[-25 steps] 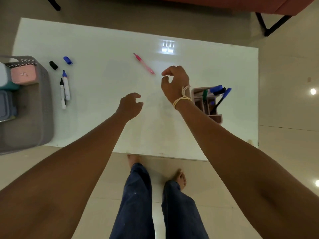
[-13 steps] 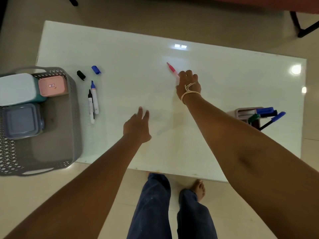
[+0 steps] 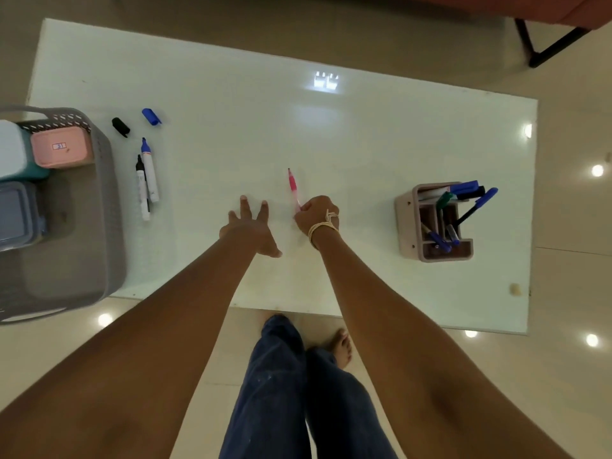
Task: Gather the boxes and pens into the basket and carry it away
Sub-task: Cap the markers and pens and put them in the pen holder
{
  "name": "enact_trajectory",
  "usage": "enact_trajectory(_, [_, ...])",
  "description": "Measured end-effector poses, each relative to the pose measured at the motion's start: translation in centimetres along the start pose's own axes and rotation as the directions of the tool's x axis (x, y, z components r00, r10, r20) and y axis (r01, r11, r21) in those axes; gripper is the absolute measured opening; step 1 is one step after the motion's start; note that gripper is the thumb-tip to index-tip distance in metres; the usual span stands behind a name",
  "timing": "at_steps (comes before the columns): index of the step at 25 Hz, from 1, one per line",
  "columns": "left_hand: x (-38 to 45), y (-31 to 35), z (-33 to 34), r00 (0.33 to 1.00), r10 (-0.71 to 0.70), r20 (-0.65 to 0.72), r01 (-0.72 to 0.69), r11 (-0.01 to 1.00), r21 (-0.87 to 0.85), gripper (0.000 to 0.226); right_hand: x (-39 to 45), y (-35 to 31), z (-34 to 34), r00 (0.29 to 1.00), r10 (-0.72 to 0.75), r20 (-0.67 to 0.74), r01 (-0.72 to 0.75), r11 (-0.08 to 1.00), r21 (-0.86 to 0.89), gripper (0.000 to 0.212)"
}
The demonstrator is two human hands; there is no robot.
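Note:
My right hand (image 3: 316, 217) is closed around the near end of a pink pen (image 3: 292, 186), which points away from me over the white table (image 3: 364, 134). My left hand (image 3: 250, 228) hovers just left of it, fingers spread, holding nothing. A grey basket (image 3: 109, 207) sits at the table's left end with a pink box (image 3: 61, 150), a white and teal box (image 3: 11, 152) and a grey-blue box (image 3: 16, 213) inside. Two uncapped markers, one blue-tipped (image 3: 149, 170) and one black-tipped (image 3: 142, 188), lie right of the basket. Their blue cap (image 3: 151, 116) and black cap (image 3: 121, 126) lie beyond them.
A beige pen holder (image 3: 409, 223) with several pens stands at the table's right side. A small beige object (image 3: 514, 288) lies near the front right corner. My legs and bare feet are below the table's near edge. A dark chair leg (image 3: 530, 44) stands at the back right.
My right hand has closed on the pink pen and drawn it toward me. My left hand has spread its fingers and moved closer to the right hand.

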State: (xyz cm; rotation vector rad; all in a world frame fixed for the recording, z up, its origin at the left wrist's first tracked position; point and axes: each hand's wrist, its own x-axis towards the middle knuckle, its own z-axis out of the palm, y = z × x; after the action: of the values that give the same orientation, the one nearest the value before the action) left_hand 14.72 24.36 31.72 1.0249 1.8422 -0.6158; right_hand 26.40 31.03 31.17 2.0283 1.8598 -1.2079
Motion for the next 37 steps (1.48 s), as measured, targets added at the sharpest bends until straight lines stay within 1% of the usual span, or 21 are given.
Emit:
enact_trajectory(3, [-1.3,3.7,3.5,0.998,-0.043,-0.037,0.039,0.996,-0.081,0.109,-2.6,2.6,-2.4,0.997,0.002,-0.071,0.008,0.989,0.146,0.015])
enact_trajectory(4, [-1.9,5.4,4.6,0.998,-0.051,-0.034,0.048,0.995,-0.091,0.108,-3.7,3.7,-3.6,0.993,-0.024,-0.120,0.046,0.983,0.178,0.013])
enact_trajectory(6, [-3.2,9.1,6.3,0.999,-0.051,-0.001,0.050,0.992,-0.116,0.109,-5.7,5.6,-6.3,0.961,-0.136,-0.240,0.198,0.947,0.254,0.010])
enact_trajectory(9, [-4.7,14.2,7.8,0.999,0.011,0.032,-0.007,0.992,-0.125,0.111,-7.5,8.2,-11.1,0.853,-0.226,-0.470,0.432,0.812,0.393,0.008])
enact_trajectory(11, [-5.3,16.4,9.1,0.998,0.037,0.043,-0.032,0.994,-0.109,0.120,-7.6,10.2,-14.3,0.763,-0.158,-0.627,0.517,0.731,0.445,0.009])
enact_trajectory(13, [-5.8,17.1,10.4,0.998,0.005,0.063,0.000,0.998,-0.069,0.133,-6.7,12.6,-16.9,0.698,-0.034,-0.715,0.500,0.738,0.453,0.014])
enact_trajectory(14, [-5.9,17.0,10.9,0.998,-0.016,0.059,0.019,0.999,-0.037,0.139,-6.1,13.7,-17.8,0.704,0.019,-0.710,0.457,0.752,0.474,0.016])
enact_trajectory(15, [-6.0,16.8,11.2,0.998,-0.027,0.050,0.028,1.000,-0.009,0.144,-5.5,14.6,-18.4,0.740,0.046,-0.671,0.403,0.768,0.497,0.017])
enact_trajectory(17, [-6.0,16.7,11.5,0.998,-0.028,0.058,0.027,0.999,0.018,0.151,-4.5,15.9,-18.5,0.829,0.015,-0.560,0.289,0.844,0.451,0.017])
enact_trajectory(19, [-5.9,16.7,11.5,0.997,-0.034,0.076,0.032,0.999,0.033,0.155,-3.8,16.5,-17.7,0.891,-0.047,-0.451,0.231,0.903,0.363,0.015])
enact_trajectory(21, [-5.6,16.7,11.3,0.993,-0.044,0.111,0.037,0.997,0.066,0.158,-3.3,16.4,-17.1,0.918,-0.079,-0.390,0.214,0.924,0.316,0.015])
enact_trajectory(24, [-5.1,16.5,10.8,0.988,-0.047,0.146,0.028,0.991,0.127,0.159,-3.2,17.0,-16.6,0.899,-0.064,-0.433,0.219,0.922,0.318,0.020])
enact_trajectory(26, [-5.0,16.4,10.4,0.988,-0.043,0.151,0.024,0.992,0.125,0.159,-3.9,17.6,-16.7,0.855,-0.052,-0.515,0.276,0.887,0.369,0.018])
enact_trajectory(27, [-5.2,16.5,10.2,0.987,-0.037,0.155,0.019,0.993,0.117,0.159,-4.2,17.9,-16.9,0.839,-0.006,-0.544,0.276,0.867,0.415,0.018])
enact_trajectory(28, [-5.2,16.4,10.1,0.987,-0.029,0.161,0.012,0.994,0.107,0.158,-4.2,18.4,-17.0,0.838,0.080,-0.539,0.215,0.860,0.463,0.022])
enact_trajectory(29, [-5.4,16.4,10.1,0.986,-0.021,0.167,0.006,0.996,0.091,0.157,-4.0,18.9,-17.0,0.855,0.189,-0.484,0.095,0.858,0.504,0.028])
enact_trajectory(30, [-5.4,16.3,10.1,0.985,-0.013,0.172,0.000,0.997,0.075,0.155,-3.7,19.3,-17.0,0.881,0.299,-0.368,-0.064,0.843,0.534,0.033])
enact_trajectory(32, [-5.7,15.8,10.3,0.986,0.028,0.164,-0.038,0.998,0.057,0.150,-3.4,19.5,-16.5,0.916,0.397,-0.060,-0.281,0.740,0.611,0.035])
enact_trajectory(33, [-5.8,15.6,10.5,0.987,0.059,0.148,-0.066,0.997,0.044,0.146,-3.2,19.4,-16.1,0.915,0.402,0.032,-0.320,0.676,0.664,0.034])
enact_trajectory(35, [-6.2,15.1,11.0,0.987,0.136,0.091,-0.136,0.991,-0.009,0.130,-3.1,18.5,-15.7,0.907,0.419,0.045,-0.310,0.588,0.747,0.031])
enact_trajectory(37, [-6.3,14.0,11.2,0.978,0.210,-0.005,-0.210,0.972,-0.104,0.106,-3.1,16.5,-14.6,0.916,0.398,0.050,-0.296,0.587,0.754,0.030])
